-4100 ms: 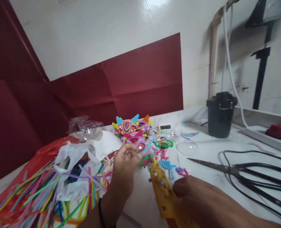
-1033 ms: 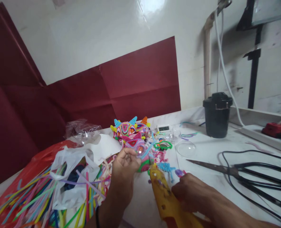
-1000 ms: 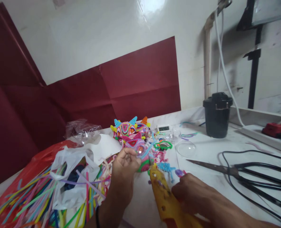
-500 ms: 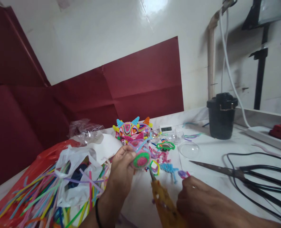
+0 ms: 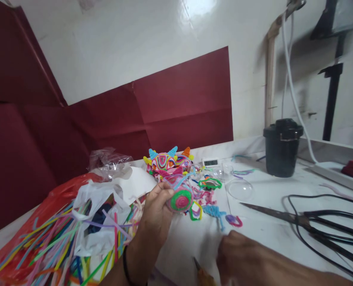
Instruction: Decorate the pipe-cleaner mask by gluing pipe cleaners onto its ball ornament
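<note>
Now yellow tool (image 5: pixel 205 277) lower, farther from coiled disc (image 5: pixel 181 200)

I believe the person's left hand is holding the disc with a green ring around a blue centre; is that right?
Not quite: the left hand does hold the disc with a green ring, but the centre is pink, not blue, as the head view shows.

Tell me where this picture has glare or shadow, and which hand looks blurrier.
Head view: bright glare on the white wall, near the top edge; head view: soft shadow on that wall, left of the dark stand; head view: the right hand is blurrier than the left hand.
</note>
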`<state>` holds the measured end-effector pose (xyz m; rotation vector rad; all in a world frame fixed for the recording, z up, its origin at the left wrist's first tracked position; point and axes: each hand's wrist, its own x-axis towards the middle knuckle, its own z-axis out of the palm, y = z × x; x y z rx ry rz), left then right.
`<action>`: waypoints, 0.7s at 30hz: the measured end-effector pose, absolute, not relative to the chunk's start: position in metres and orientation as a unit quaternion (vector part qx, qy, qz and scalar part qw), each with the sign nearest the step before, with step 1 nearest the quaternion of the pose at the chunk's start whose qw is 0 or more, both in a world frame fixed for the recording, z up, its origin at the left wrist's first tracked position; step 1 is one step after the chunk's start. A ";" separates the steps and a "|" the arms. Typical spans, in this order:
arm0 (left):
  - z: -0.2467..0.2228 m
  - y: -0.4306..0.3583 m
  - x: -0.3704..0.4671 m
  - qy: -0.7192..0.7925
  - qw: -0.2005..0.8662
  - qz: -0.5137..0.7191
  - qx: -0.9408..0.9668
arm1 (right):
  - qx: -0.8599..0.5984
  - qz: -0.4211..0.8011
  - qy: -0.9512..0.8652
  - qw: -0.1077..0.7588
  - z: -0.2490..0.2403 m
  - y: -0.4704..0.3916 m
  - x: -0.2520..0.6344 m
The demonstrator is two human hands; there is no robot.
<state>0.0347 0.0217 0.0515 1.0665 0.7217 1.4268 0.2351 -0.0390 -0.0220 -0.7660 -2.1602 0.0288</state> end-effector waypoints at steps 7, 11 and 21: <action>0.055 0.010 0.041 0.306 0.582 0.585 0.475 | -0.443 0.449 -0.577 0.519 0.049 -0.009 0.220; 0.050 0.015 0.043 0.314 0.569 0.595 0.473 | -0.446 0.546 -0.476 0.525 0.050 0.006 0.207; 0.051 0.013 0.047 0.333 0.562 0.590 0.474 | -0.363 0.614 -0.469 0.521 0.044 0.012 0.199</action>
